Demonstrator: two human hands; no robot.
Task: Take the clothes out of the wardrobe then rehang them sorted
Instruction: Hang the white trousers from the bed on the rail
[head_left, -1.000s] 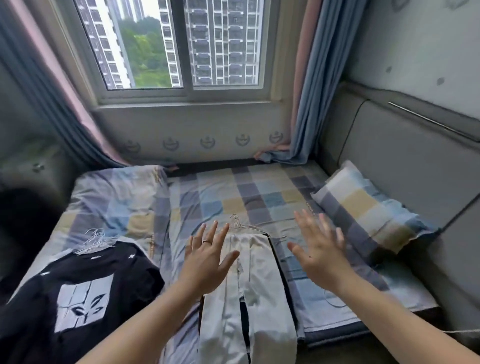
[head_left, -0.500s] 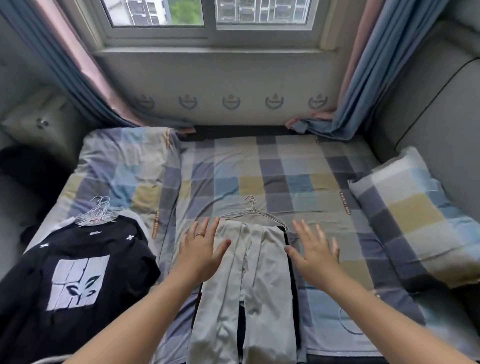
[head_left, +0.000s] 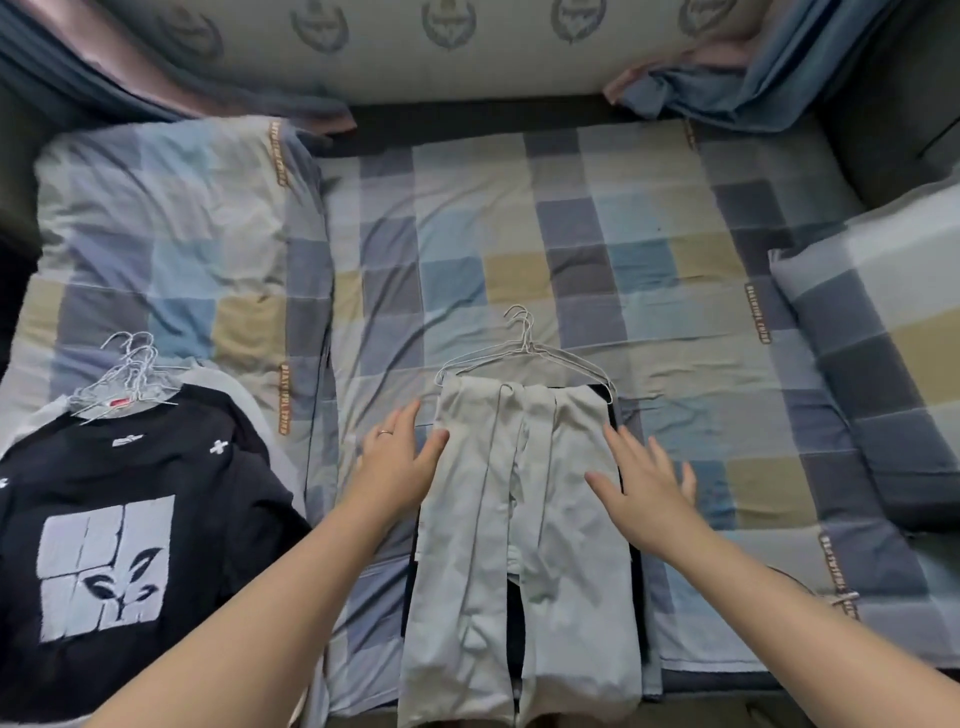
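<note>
Pale grey trousers (head_left: 524, 545) lie folded over wire hangers (head_left: 524, 351) in the middle of the bed, with a dark garment under them. My left hand (head_left: 400, 460) is spread flat at the trousers' upper left edge, thumb touching the cloth. My right hand (head_left: 647, 488) hovers with straight fingers at their upper right edge. A black T-shirt with a white print (head_left: 119, 535) lies at the left on a bundle of wire hangers (head_left: 127, 382), on top of other clothes.
The bed has a checked sheet (head_left: 519, 249). A folded checked quilt (head_left: 166, 223) lies at the back left and a checked pillow (head_left: 883, 332) at the right. Curtains (head_left: 717, 83) hang down onto the far edge. A padded headboard stands at the right.
The view has tilted down, so the window is out of sight. Both hands have come down from above the trousers to their upper edges.
</note>
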